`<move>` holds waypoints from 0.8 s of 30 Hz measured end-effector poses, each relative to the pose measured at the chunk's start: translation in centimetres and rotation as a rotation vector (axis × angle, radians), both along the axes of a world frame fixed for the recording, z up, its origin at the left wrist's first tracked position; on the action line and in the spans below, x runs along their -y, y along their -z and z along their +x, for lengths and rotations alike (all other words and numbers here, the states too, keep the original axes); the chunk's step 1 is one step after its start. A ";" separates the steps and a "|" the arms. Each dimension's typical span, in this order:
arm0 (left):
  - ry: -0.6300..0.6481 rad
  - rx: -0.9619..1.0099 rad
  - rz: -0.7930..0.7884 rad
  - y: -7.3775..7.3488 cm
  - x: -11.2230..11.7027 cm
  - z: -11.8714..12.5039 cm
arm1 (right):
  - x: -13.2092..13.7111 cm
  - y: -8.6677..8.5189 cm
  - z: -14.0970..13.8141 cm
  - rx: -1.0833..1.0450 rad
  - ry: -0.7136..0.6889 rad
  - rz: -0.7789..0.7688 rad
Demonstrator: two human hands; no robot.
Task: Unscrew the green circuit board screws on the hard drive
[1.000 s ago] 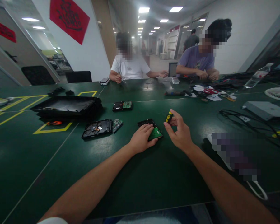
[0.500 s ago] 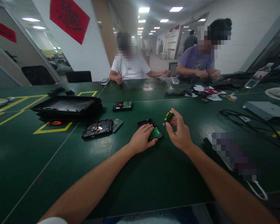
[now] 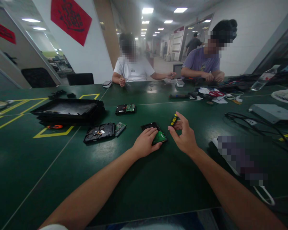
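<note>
A small hard drive [image 3: 156,132] with a green circuit board facing up lies on the green table [image 3: 139,179]. My left hand [image 3: 145,142] rests on its near left side, fingers curled over it and pressing it down. My right hand [image 3: 184,135] pinches a yellow-and-black screwdriver [image 3: 174,120] by the handle, held nearly upright with its tip down at the drive's right edge.
An opened hard drive [image 3: 99,131] with a loose board and another drive [image 3: 125,109] lie to the left. Black trays [image 3: 67,110] are stacked beyond them. Cables [image 3: 254,123] and a grey box [image 3: 273,111] sit at the right. Two people work across the table.
My right hand's fingers have shifted round the screwdriver handle, turning it a little. The left hand and the drive stay in place.
</note>
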State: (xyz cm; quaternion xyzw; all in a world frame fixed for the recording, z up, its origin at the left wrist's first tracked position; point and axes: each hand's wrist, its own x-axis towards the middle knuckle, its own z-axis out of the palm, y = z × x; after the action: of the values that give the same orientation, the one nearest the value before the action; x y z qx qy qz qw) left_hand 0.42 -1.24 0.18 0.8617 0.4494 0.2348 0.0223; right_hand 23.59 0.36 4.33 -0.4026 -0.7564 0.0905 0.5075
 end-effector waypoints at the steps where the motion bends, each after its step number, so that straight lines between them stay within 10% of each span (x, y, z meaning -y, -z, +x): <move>1: 0.001 0.000 0.001 0.1 0.0 0.0 | 0.0 0.0 0.0 0.002 0.008 0.010; 24: 0.000 0.007 0.004 -0.1 -0.1 0.1 | -0.1 0.0 0.0 -0.004 -0.007 -0.016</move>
State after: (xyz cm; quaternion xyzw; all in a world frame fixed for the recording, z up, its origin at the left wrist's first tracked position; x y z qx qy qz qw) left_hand 0.52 -1.18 0.30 0.8610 0.4487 0.2386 0.0219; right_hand 23.59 0.47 4.37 -0.4036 -0.7561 0.0992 0.5055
